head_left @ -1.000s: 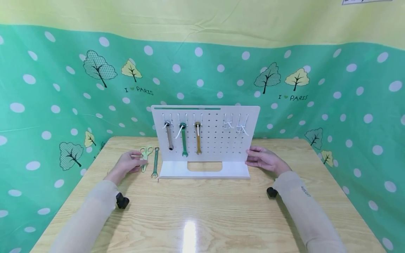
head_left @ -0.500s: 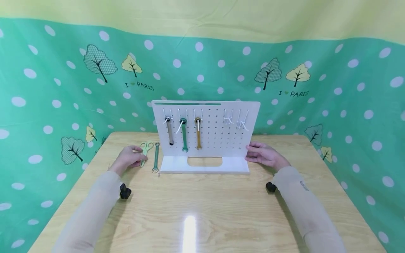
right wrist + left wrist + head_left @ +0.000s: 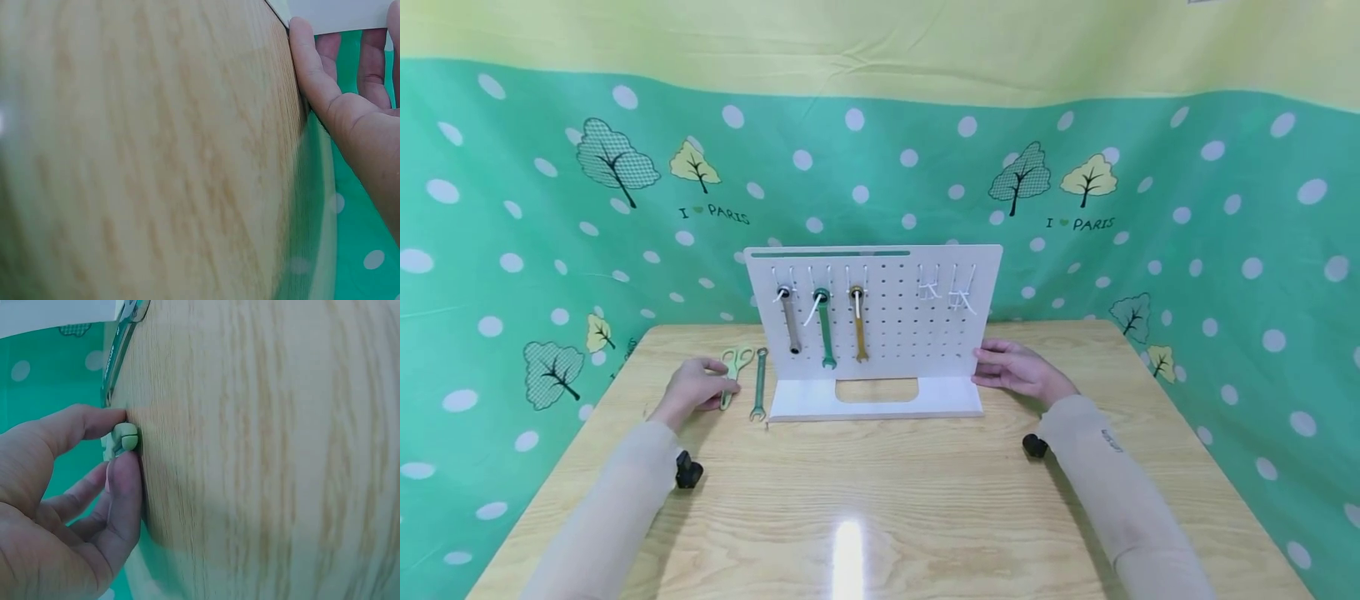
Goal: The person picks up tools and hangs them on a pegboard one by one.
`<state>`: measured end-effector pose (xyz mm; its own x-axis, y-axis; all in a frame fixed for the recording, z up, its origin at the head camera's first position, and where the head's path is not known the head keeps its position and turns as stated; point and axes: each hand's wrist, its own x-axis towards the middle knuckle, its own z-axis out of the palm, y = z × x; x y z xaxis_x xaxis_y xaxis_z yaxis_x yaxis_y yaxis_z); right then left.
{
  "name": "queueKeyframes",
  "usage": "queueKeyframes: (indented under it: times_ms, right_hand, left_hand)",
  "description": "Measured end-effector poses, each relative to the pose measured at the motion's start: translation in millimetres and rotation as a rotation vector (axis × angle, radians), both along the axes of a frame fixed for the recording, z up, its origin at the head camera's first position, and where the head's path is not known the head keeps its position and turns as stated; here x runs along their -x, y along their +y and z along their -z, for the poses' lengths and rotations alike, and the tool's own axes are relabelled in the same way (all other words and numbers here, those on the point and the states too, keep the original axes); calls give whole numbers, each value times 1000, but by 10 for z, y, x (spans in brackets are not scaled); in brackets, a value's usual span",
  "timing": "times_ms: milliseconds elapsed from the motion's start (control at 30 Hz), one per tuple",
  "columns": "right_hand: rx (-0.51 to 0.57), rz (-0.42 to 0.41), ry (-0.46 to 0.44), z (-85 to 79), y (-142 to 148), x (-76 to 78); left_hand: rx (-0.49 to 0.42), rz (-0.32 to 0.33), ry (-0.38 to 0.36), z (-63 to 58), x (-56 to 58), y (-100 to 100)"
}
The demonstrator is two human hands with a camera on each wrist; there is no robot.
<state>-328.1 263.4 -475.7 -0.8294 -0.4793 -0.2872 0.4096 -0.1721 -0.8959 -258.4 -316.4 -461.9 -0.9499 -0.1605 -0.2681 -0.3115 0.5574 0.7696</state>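
Note:
In the head view, my left hand [image 3: 694,385] is at the pale green scissors [image 3: 736,367] lying on the table. The left wrist view shows its thumb and a finger pinching the scissors' closed tip [image 3: 129,437]. Just right of the scissors lies a green combination wrench [image 3: 760,385]. A white pegboard [image 3: 917,350] stands upright on its base, with a grey wrench [image 3: 791,323], a green wrench [image 3: 825,333] and a brass-coloured wrench [image 3: 860,329] hanging from hooks. My right hand [image 3: 1018,372] holds the board's lower right edge; some of its fingers are behind the board.
Two white hooks, a left one [image 3: 928,289] and a right one [image 3: 961,298], hold nothing on the board's right side. The wooden table [image 3: 880,475] extends in front. A green dotted curtain [image 3: 880,175] hangs close behind the board.
The head view has shifted slightly. Both hands stay in nearly the same places, the left at the scissors and the right at the pegboard's edge. The hanging wrenches are unchanged.

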Motion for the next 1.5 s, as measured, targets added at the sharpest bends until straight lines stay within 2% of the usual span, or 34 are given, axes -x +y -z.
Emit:
queueKeyframes:
  times_ms: [333, 767, 967, 1167, 1267, 1433, 1500]
  right_hand:
    - [-12, -4, 1, 0, -3, -9]
    - [-2, 12, -6, -18, 0, -16]
    - [-1, 10, -11, -8, -9, -13]
    - [2, -2, -8, 10, 0, -11]
    - [1, 0, -9, 10, 0, -10]
    - [-4, 1, -7, 8, 0, -6]
    - [-2, 0, -7, 7, -3, -5]
  left_hand:
    - [-5, -13, -10, 23, -21, -20]
    - [-74, -28, -9, -22, -46, -12]
    - [-78, -43, -1, -26, -57, -25]
    - [-163, -30, -39, -27, -95, -26]
    - [-243, 7, -29, -32, -116, -14]
    - [-417, 163, 29, -28, -155, 26]
    - [-449, 217, 38, -28, -168, 67]
